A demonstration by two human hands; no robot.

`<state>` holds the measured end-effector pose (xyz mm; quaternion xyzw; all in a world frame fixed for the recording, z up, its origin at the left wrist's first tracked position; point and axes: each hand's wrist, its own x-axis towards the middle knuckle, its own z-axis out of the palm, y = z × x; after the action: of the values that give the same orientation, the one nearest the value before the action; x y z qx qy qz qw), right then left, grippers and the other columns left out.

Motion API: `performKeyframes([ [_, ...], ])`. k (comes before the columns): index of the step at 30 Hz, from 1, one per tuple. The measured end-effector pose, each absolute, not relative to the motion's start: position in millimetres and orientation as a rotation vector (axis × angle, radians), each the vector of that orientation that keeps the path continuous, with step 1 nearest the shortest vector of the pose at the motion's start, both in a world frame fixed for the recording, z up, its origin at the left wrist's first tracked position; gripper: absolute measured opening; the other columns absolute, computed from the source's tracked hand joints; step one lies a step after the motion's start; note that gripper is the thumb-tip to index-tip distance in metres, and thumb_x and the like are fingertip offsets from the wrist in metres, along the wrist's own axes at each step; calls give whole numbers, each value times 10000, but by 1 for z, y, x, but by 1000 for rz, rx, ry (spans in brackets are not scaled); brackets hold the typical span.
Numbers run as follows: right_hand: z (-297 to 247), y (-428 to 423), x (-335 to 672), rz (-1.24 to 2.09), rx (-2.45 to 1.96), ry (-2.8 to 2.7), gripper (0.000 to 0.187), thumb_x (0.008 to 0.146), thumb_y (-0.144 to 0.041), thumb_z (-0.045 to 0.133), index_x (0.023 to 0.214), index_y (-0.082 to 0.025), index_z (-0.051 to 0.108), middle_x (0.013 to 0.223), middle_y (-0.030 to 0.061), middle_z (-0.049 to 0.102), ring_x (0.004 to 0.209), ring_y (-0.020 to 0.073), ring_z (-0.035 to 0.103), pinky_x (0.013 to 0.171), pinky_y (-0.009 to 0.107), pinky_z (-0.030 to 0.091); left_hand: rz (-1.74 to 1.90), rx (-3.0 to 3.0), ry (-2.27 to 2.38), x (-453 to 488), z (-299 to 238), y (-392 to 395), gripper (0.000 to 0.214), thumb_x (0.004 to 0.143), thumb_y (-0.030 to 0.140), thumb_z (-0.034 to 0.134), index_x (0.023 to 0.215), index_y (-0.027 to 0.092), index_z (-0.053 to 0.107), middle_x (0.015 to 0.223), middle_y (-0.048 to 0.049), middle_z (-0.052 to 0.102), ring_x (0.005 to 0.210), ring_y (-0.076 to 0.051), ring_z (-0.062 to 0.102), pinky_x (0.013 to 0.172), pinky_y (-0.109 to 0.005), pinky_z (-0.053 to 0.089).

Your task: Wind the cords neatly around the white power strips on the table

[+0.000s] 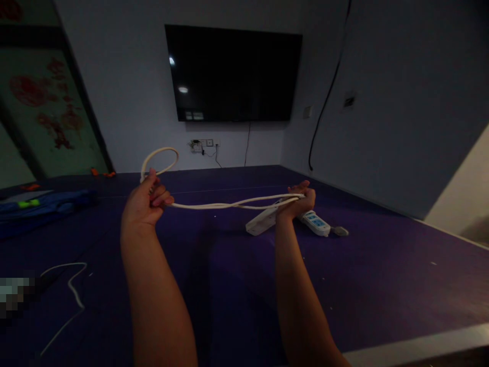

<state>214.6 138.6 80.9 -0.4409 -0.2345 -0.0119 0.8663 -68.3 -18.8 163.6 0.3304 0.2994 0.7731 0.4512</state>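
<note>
Bare forearms (158,295): stretched forward over a deep-purple flat surface (237,275), spaced apart, apparently to hold a slim cream-coloured cord (233,205) nearly straight between the hands.
Left hand (147,201): fingers curled closed on the cord, thumb and forefinger pinching, a loop standing above them.
Right hand (300,201): mostly folded around the cord's doubled strands, seemingly holding them off the surface.
White plastic power strip with blue sockets (316,223): lying just beyond the right hand; any link to the cord unclear.
Grey wall (130,112): black flat-screen television (235,74) mounted high.
</note>
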Motion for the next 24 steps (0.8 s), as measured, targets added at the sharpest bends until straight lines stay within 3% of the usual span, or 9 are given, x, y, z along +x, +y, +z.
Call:
performKeyframes([
  [4, 83, 150, 220, 157, -728, -407, 405, 858, -579, 283, 674, -223, 342, 617, -35, 426, 554, 107, 507, 584, 299, 532, 2050, 734, 773, -71, 162, -15, 351, 943, 199, 342, 631, 150, 495, 318, 101, 278, 255, -37, 229, 376, -168, 371],
  [10, 89, 148, 227, 296, -544, -443, 398, 858, -598, 264, 776, -229, 388, 657, -28, 455, 598, 110, 562, 643, 317, 552, 2133, 676, 740, -83, 159, -15, 370, 951, 168, 261, 635, 158, 455, 301, 102, 234, 238, -42, 152, 294, -154, 169],
  [18, 114, 123, 215, 419, -424, -751, 487, 841, -626, 318, 877, -177, 503, 700, -1, 542, 630, 123, 609, 634, 324, 550, 1655, 1169, 1101, -76, 153, -21, 164, 857, 177, 469, 777, 144, 608, 348, 102, 283, 250, -40, 216, 284, -142, 220],
  [24, 130, 108, 201, 479, -332, -897, 471, 804, -606, 444, 884, -156, 555, 714, 9, 578, 634, 117, 611, 620, 293, 539, 1444, 1304, 1508, -58, 151, -18, 82, 687, 201, 692, 668, 145, 636, 327, 105, 298, 234, -50, 251, 269, -152, 203],
])
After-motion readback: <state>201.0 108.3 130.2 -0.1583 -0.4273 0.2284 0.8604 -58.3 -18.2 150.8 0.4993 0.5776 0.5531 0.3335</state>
